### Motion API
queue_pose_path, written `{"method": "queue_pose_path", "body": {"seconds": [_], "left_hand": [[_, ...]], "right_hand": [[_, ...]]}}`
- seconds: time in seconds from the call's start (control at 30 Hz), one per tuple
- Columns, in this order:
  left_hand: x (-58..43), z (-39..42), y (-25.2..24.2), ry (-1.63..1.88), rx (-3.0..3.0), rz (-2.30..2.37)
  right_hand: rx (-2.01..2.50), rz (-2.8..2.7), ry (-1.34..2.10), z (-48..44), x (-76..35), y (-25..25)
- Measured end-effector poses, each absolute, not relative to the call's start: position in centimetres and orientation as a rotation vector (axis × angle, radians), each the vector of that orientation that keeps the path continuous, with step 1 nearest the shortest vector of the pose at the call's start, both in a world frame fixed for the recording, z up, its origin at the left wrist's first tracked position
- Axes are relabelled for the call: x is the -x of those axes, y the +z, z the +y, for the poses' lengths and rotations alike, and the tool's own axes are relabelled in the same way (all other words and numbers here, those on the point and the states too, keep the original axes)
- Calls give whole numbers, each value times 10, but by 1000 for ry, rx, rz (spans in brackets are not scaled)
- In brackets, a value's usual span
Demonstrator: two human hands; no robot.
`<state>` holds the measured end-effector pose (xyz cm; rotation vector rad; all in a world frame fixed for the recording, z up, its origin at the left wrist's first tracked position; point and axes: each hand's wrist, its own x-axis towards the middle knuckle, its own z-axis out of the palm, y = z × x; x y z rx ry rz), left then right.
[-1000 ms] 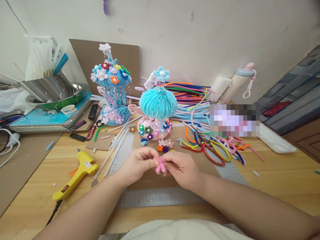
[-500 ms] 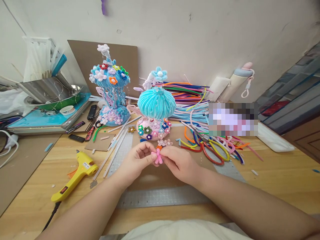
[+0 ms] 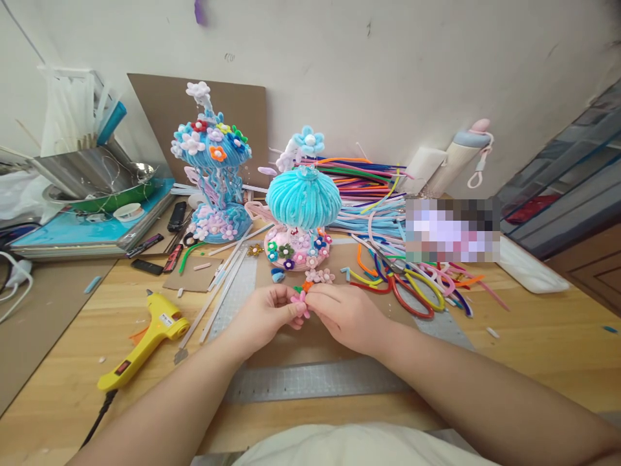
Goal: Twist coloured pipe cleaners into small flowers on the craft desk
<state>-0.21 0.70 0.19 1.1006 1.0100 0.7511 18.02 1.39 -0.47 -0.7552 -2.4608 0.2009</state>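
On the left side of the table, a yellow glue gun point(image 3: 145, 340) is lying on the bare wood, bearing a small white label whose print is too small to read. Farther right, toward the wall, a blue ornament point(image 3: 230, 152) is standing, decked with fuzzy flowers. Nearer the person, the left hand point(image 3: 262, 320) is pinching a pink flower point(image 3: 301, 304) between thumb and fingertips. The flower is being held above the brown cardboard point(image 3: 291, 349), between the two hands, and is now showing less of its petals than half a second ago. A blue fuzzy piece point(image 3: 277, 276) is now showing more fully just beyond the left hand, and a bit of green point(image 3: 297, 289) is coming into sight past the fingertips. Behind them, a turquoise ornament point(image 3: 304, 200) is standing. The right hand point(image 3: 352, 317) is closing its fingers on the flower's other side, its thumb mostly hidden, and is covering more of it than before. Farther right, scissors point(image 3: 394, 278) are lying among coloured pipe cleaners point(image 3: 363, 223).
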Motion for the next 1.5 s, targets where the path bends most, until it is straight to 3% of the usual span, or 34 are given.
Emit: {"method": "queue_pose_path", "body": {"seconds": [0.6, 0.73, 0.93, 1.03, 1.2, 1.5], "left_hand": [[0, 4, 2, 748, -1228, 1043], [2, 3, 2, 768, -1507, 1120], [2, -2, 6, 805, -1821, 1180], [1, 0, 4, 829, -1715, 1162], [2, 6, 3, 802, -1251, 999], [10, 5, 10, 660, -1001, 811]], "right_hand": [[817, -2511, 216, 16, -181, -8], [938, -2331, 613, 13, -176, -5], [1073, -1739, 1607, 16, -169, -3], [1006, -1597, 1791, 21, -169, -5], [874, -1644, 1655, 24, -173, -8], [674, -2144, 821, 20, -181, -5]]}}
